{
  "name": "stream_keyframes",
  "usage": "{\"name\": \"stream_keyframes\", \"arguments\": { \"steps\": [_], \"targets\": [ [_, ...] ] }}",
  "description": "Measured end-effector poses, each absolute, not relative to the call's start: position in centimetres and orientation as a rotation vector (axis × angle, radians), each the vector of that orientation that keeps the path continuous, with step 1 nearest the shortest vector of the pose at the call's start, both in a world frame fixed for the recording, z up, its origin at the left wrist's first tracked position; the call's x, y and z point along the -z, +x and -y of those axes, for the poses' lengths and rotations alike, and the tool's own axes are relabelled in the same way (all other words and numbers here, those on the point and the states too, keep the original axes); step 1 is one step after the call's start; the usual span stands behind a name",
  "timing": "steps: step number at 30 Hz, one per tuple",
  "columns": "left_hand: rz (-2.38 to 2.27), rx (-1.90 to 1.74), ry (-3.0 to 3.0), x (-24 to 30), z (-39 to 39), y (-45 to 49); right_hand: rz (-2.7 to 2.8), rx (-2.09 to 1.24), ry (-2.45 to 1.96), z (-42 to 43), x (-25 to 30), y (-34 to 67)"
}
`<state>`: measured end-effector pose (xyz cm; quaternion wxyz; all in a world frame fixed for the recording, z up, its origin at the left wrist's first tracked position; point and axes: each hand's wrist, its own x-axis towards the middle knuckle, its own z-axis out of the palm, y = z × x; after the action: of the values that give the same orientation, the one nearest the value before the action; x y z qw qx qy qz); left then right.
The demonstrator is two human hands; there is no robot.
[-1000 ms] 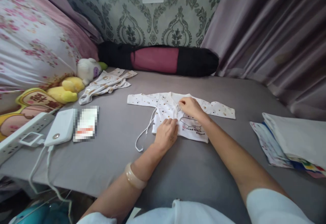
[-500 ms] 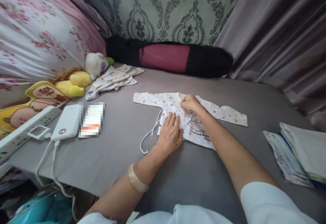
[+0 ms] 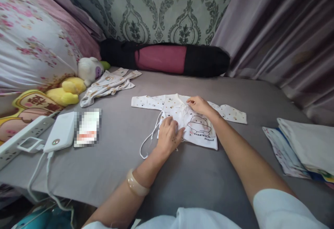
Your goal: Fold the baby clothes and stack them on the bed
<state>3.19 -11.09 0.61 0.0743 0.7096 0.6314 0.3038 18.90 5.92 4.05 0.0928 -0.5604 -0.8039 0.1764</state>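
Note:
A small white baby shirt (image 3: 194, 124) with dotted sleeves and a cartoon print lies spread flat on the grey bed sheet (image 3: 198, 173). My left hand (image 3: 169, 135) rests on the shirt's lower left front, fingers curled onto the cloth beside its loose white tie strings (image 3: 150, 138). My right hand (image 3: 199, 104) sits at the neckline, fingertips pinched on the fabric there. A pale bangle (image 3: 136, 186) is on my left wrist.
A second baby garment (image 3: 109, 84) lies crumpled at the back left by plush toys (image 3: 78, 83). A white power bank (image 3: 58, 131), a power strip (image 3: 18, 140) and cables sit at the left edge. Folded cloths (image 3: 300, 145) lie at right. A dark bolster (image 3: 164, 58) lines the wall.
My left hand has slid a little left and down on the shirt, uncovering the cartoon print. My right hand has stayed at the neckline. The camera view has shifted slightly.

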Motion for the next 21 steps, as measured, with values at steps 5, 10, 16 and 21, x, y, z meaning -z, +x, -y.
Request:
{"name": "stream_keyframes", "arguments": {
  "steps": [5,10,16,21],
  "targets": [
    [-1.905,-0.904,2.132,-0.2,10.9,3.1,2.510,-0.419,-1.720,-4.4,-4.2,18.8],
    [-1.936,-0.905,2.092,-0.1,10.6,3.4,2.428,-0.327,-1.749,-3.2,-4.0,18.0],
    [-1.949,-0.927,2.107,0.1,10.6,3.4,2.197,-0.132,-1.723,-1.5,-2.1,16.1],
    [-1.917,-0.943,2.132,0.1,10.6,3.3,2.248,-0.086,-1.697,0.5,-1.4,15.9]
  ]
}}
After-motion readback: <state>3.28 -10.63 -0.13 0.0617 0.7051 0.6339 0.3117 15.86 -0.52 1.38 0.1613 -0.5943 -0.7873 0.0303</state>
